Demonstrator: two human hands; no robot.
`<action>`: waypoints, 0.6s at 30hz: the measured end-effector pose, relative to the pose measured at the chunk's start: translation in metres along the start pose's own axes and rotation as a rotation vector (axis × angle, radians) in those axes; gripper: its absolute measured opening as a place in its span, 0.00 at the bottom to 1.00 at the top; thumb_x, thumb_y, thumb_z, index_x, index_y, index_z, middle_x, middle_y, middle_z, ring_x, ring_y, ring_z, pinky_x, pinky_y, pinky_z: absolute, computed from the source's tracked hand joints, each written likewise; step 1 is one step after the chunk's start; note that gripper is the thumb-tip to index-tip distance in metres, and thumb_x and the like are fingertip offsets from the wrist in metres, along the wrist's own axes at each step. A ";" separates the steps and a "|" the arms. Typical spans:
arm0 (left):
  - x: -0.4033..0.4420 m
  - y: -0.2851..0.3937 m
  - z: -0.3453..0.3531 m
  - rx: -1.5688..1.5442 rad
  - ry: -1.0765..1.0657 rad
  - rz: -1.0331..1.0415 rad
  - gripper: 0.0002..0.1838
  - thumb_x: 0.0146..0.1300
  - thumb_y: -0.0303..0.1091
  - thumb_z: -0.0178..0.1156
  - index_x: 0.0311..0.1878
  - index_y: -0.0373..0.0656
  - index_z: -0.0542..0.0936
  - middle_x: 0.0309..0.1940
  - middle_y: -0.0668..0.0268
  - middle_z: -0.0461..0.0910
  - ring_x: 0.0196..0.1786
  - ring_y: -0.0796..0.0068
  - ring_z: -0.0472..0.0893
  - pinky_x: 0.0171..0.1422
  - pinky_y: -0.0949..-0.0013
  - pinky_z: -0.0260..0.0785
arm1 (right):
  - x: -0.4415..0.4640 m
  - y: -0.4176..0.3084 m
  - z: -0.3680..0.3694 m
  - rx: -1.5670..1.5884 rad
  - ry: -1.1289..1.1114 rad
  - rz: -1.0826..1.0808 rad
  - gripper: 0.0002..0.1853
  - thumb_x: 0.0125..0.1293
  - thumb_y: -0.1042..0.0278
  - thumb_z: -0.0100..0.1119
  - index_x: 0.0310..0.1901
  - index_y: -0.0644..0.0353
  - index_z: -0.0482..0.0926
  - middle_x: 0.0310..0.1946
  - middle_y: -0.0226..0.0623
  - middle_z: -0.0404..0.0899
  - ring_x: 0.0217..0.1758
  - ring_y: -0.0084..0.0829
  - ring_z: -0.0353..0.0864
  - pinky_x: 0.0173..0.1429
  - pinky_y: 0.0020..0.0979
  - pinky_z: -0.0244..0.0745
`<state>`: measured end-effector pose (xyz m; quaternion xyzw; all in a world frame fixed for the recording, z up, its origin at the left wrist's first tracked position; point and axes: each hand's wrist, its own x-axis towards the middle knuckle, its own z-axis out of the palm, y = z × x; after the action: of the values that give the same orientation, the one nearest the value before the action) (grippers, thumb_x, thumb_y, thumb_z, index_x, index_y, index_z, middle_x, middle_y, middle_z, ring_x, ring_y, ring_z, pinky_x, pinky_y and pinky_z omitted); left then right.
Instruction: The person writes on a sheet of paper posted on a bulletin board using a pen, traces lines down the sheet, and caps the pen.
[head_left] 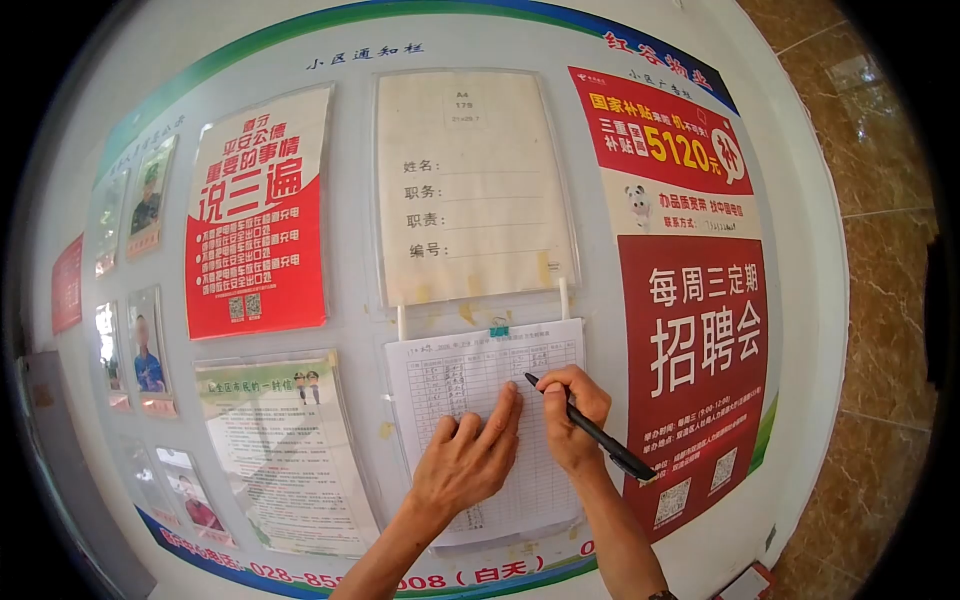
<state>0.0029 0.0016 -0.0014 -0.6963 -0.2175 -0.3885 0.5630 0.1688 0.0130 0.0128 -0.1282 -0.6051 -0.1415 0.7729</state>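
A white form sheet with a printed table and handwritten entries hangs on a notice board, held at its top by a teal clip. My left hand lies on the middle of the sheet, fingers apart, its index finger pointing up the page. Just right of it, my right hand holds a black pen, its tip near the table's right-hand columns, close to my left index finger. Whether the tip touches the paper cannot be made out.
Above the sheet is a cream A4 holder with printed lines. Red posters fill the board's right side; a red and white poster, a green-edged letter and small photo cards are on the left. Brown tiles show at right.
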 end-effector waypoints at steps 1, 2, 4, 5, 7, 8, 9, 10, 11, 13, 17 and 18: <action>0.000 0.000 0.000 0.004 -0.001 0.003 0.22 0.64 0.35 0.61 0.60 0.36 0.80 0.68 0.64 0.73 0.31 0.74 0.64 0.35 0.70 0.59 | -0.001 0.000 0.000 -0.008 0.004 0.004 0.05 0.64 0.78 0.54 0.31 0.65 0.78 0.22 0.35 0.74 0.22 0.25 0.71 0.28 0.28 0.68; 0.000 0.000 0.000 0.008 -0.002 0.005 0.22 0.64 0.35 0.61 0.60 0.36 0.80 0.68 0.64 0.73 0.31 0.74 0.64 0.36 0.70 0.59 | -0.001 0.001 0.000 -0.016 0.007 0.008 0.05 0.64 0.78 0.54 0.31 0.65 0.78 0.22 0.35 0.74 0.22 0.25 0.71 0.28 0.28 0.68; 0.000 0.000 -0.001 0.007 -0.002 0.002 0.23 0.64 0.35 0.61 0.60 0.36 0.80 0.68 0.64 0.73 0.31 0.74 0.64 0.36 0.70 0.59 | -0.001 0.001 0.001 -0.018 0.011 0.012 0.05 0.64 0.78 0.54 0.31 0.65 0.78 0.22 0.35 0.74 0.22 0.25 0.71 0.28 0.29 0.68; 0.000 0.000 -0.002 0.007 -0.002 -0.001 0.23 0.63 0.35 0.61 0.60 0.36 0.80 0.69 0.64 0.73 0.31 0.74 0.64 0.36 0.70 0.59 | -0.001 0.001 0.002 -0.020 0.015 0.016 0.04 0.64 0.78 0.54 0.31 0.65 0.78 0.22 0.35 0.73 0.22 0.25 0.71 0.28 0.29 0.68; -0.001 -0.001 0.000 0.012 0.002 0.000 0.23 0.63 0.35 0.61 0.60 0.36 0.80 0.69 0.64 0.73 0.31 0.74 0.64 0.36 0.70 0.59 | -0.001 0.002 0.002 -0.026 0.013 0.007 0.04 0.63 0.78 0.54 0.31 0.65 0.77 0.22 0.35 0.73 0.22 0.25 0.71 0.27 0.28 0.67; -0.001 0.000 0.000 0.015 0.005 0.002 0.23 0.64 0.35 0.61 0.60 0.36 0.80 0.69 0.64 0.72 0.31 0.74 0.64 0.36 0.70 0.59 | -0.001 0.002 0.002 -0.031 0.012 0.000 0.04 0.63 0.78 0.54 0.31 0.65 0.77 0.22 0.35 0.73 0.21 0.25 0.70 0.27 0.28 0.67; -0.001 0.000 0.000 0.014 0.004 0.002 0.23 0.64 0.35 0.61 0.60 0.36 0.80 0.69 0.64 0.72 0.31 0.74 0.64 0.36 0.70 0.59 | -0.001 0.001 0.002 -0.033 0.012 0.001 0.04 0.63 0.78 0.54 0.31 0.65 0.77 0.22 0.35 0.73 0.21 0.25 0.70 0.27 0.28 0.67; -0.001 0.000 0.000 0.019 0.001 0.004 0.23 0.64 0.36 0.61 0.60 0.36 0.80 0.69 0.64 0.73 0.31 0.74 0.63 0.36 0.70 0.59 | -0.001 0.001 0.003 -0.041 0.019 -0.003 0.04 0.63 0.78 0.54 0.31 0.65 0.77 0.22 0.35 0.73 0.21 0.25 0.70 0.27 0.28 0.67; -0.001 -0.001 0.000 0.026 -0.001 0.005 0.23 0.64 0.36 0.61 0.60 0.36 0.80 0.69 0.64 0.73 0.31 0.74 0.63 0.36 0.70 0.59 | -0.001 0.000 0.003 -0.049 0.026 -0.008 0.04 0.63 0.78 0.54 0.31 0.65 0.77 0.21 0.35 0.73 0.21 0.25 0.70 0.27 0.29 0.67; -0.001 0.000 0.001 0.017 -0.004 0.002 0.22 0.65 0.36 0.61 0.60 0.36 0.80 0.68 0.64 0.73 0.31 0.74 0.63 0.36 0.70 0.59 | 0.000 0.001 0.001 -0.040 0.009 -0.009 0.04 0.63 0.78 0.54 0.31 0.65 0.77 0.21 0.35 0.73 0.21 0.25 0.70 0.27 0.29 0.67; -0.001 0.000 0.001 0.013 -0.016 0.001 0.22 0.65 0.36 0.61 0.60 0.36 0.80 0.68 0.64 0.74 0.30 0.74 0.63 0.35 0.70 0.59 | 0.000 0.002 0.001 -0.028 0.003 -0.031 0.04 0.63 0.78 0.54 0.31 0.64 0.77 0.21 0.35 0.74 0.21 0.25 0.70 0.27 0.29 0.67; -0.001 0.000 0.000 0.014 -0.016 0.001 0.22 0.65 0.36 0.61 0.60 0.36 0.80 0.68 0.64 0.74 0.30 0.74 0.63 0.35 0.70 0.59 | 0.000 0.002 0.001 -0.027 0.003 -0.031 0.04 0.63 0.78 0.54 0.31 0.64 0.77 0.21 0.35 0.74 0.21 0.25 0.70 0.27 0.29 0.67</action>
<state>0.0022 0.0020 -0.0020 -0.6957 -0.2243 -0.3809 0.5663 0.1689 0.0154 0.0128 -0.1290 -0.6039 -0.1617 0.7698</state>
